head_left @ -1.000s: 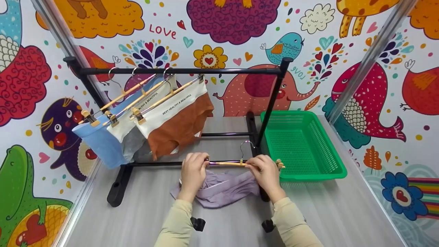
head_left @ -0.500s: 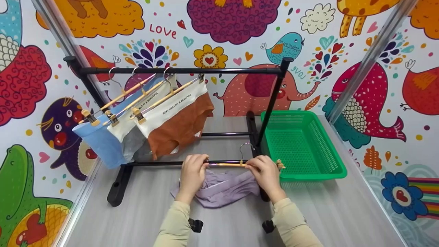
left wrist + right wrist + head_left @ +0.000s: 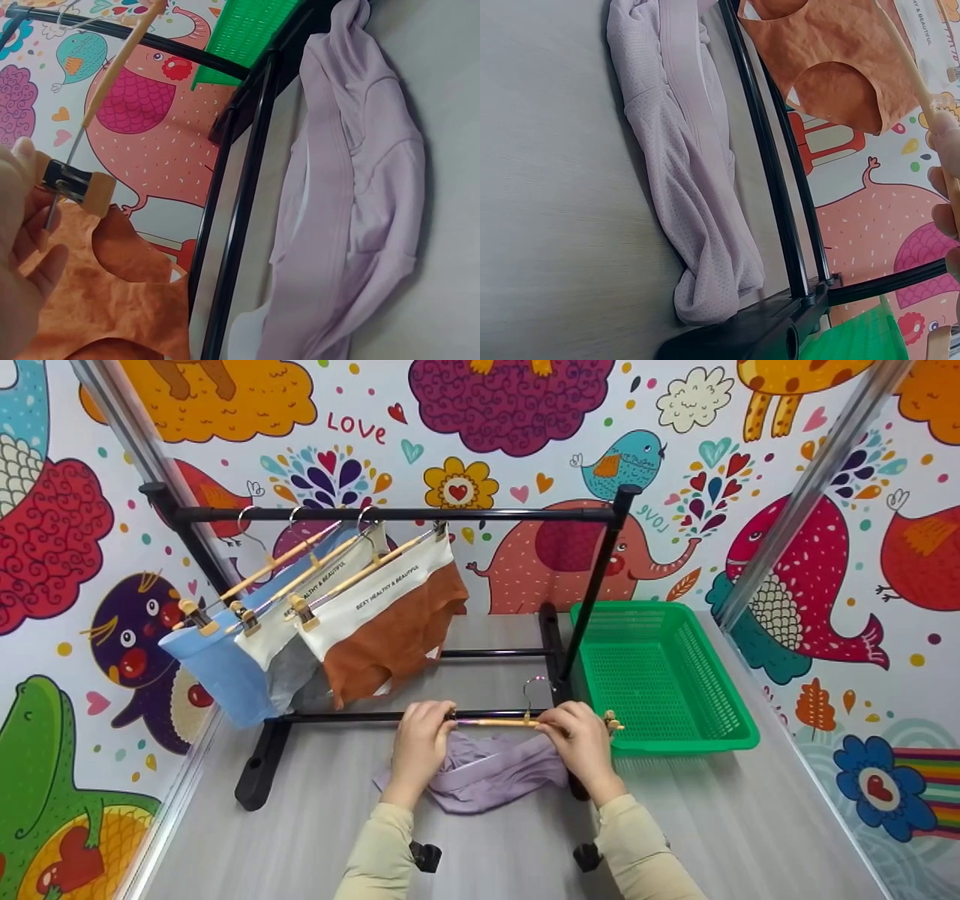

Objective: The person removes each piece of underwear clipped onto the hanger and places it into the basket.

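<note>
Both hands hold one wooden clip hanger (image 3: pixel 491 723) level above the floor panel, its metal hook pointing up. My left hand (image 3: pixel 418 746) grips the left end, with fingers at the black-and-wood clip (image 3: pixel 75 184) in the left wrist view. Toward the other end, my right hand (image 3: pixel 581 741) pinches the wooden bar between thumb and fingers; another clip (image 3: pixel 613 721) shows just beyond it. Below the hanger, a lilac pair of underpants (image 3: pixel 502 780) lies crumpled on the grey surface, its waistband (image 3: pixel 315 225) loose and touched by neither hand.
A black rack (image 3: pixel 495 515) stands ahead. From its left half hang rust-and-white underpants (image 3: pixel 397 622), a grey pair (image 3: pixel 289 686) and a blue pair (image 3: pixel 225 671), on clip hangers. A green plastic basket (image 3: pixel 652 682) sits right of the rack. Patterned walls surround the area.
The hanger's left part and my left hand have dropped very slightly toward me. My right hand keeps its hold, and the lilac underpants stay put.
</note>
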`<state>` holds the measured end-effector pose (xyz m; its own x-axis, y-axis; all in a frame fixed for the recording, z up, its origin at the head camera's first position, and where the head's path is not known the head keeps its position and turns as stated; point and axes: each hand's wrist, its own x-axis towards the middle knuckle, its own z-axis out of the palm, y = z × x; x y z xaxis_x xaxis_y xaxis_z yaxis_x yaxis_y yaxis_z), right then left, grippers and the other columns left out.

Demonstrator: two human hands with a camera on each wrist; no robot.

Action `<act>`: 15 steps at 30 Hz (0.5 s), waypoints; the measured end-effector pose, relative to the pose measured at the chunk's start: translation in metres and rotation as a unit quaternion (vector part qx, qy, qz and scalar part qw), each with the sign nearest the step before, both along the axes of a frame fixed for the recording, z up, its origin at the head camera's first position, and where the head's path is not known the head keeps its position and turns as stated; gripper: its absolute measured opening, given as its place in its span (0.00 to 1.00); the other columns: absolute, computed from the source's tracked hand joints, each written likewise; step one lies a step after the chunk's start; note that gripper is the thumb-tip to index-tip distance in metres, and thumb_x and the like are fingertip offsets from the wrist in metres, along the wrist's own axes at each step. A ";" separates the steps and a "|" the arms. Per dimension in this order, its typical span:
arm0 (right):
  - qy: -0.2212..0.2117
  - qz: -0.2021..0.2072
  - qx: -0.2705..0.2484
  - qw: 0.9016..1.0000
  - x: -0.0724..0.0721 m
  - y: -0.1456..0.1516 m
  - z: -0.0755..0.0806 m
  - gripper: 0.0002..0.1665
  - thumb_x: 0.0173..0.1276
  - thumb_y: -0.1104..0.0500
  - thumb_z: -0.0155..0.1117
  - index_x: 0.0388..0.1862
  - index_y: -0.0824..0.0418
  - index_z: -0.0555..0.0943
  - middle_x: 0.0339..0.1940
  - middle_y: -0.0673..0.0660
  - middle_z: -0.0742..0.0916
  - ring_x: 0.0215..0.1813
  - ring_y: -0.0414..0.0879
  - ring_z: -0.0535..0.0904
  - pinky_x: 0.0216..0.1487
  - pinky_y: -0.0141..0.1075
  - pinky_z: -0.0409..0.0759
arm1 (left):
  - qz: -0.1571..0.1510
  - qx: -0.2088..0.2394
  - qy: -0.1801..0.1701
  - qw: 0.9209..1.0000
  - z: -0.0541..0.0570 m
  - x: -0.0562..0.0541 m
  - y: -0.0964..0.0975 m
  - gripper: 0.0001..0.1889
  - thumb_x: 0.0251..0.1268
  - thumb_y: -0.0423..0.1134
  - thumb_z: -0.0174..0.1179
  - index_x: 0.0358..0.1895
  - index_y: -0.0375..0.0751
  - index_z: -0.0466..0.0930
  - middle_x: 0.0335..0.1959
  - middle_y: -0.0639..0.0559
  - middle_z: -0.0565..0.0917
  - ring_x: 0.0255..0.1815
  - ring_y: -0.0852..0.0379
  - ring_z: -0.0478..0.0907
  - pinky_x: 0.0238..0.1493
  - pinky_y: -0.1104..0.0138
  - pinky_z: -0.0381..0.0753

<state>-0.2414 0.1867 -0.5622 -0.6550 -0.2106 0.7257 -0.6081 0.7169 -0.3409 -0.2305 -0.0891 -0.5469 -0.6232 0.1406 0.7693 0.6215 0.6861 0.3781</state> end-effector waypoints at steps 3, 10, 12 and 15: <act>-0.005 0.000 0.002 1.000 0.001 0.000 0.000 0.07 0.54 0.57 0.78 0.32 0.51 0.87 0.32 0.45 0.84 0.34 0.43 0.77 0.34 0.39 0.74 | -0.006 0.002 0.008 1.000 -0.001 0.000 0.000 0.15 0.47 0.26 0.72 0.41 0.35 0.83 0.36 0.46 0.84 0.39 0.45 0.79 0.45 0.55 0.77; -0.009 0.005 0.005 1.000 0.001 0.001 -0.002 0.07 0.55 0.56 0.78 0.32 0.52 0.87 0.32 0.45 0.84 0.35 0.43 0.77 0.34 0.39 0.74 | -0.011 -0.003 0.004 1.000 -0.004 0.003 -0.002 0.14 0.51 0.25 0.70 0.42 0.34 0.83 0.36 0.45 0.83 0.39 0.45 0.79 0.45 0.55 0.76; -0.006 0.007 0.004 1.000 0.001 0.001 -0.003 0.07 0.55 0.56 0.78 0.32 0.52 0.87 0.32 0.45 0.84 0.34 0.42 0.77 0.34 0.39 0.74 | -0.012 -0.004 0.001 1.000 -0.005 0.003 -0.002 0.13 0.53 0.25 0.69 0.43 0.33 0.83 0.37 0.44 0.83 0.39 0.44 0.79 0.45 0.55 0.76; -0.005 0.007 0.004 1.000 0.001 0.001 -0.004 0.07 0.55 0.56 0.77 0.32 0.52 0.87 0.32 0.45 0.84 0.34 0.42 0.77 0.34 0.39 0.74 | -0.014 -0.003 -0.004 1.000 -0.004 0.004 -0.003 0.13 0.55 0.28 0.69 0.44 0.33 0.83 0.38 0.44 0.84 0.40 0.44 0.79 0.45 0.54 0.77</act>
<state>-0.2405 0.1878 -0.5659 -0.6593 -0.2245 0.7176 -0.6141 0.7115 -0.3416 -0.2261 -0.0918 -0.5514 -0.6255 0.1627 0.7631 0.6367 0.6716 0.3788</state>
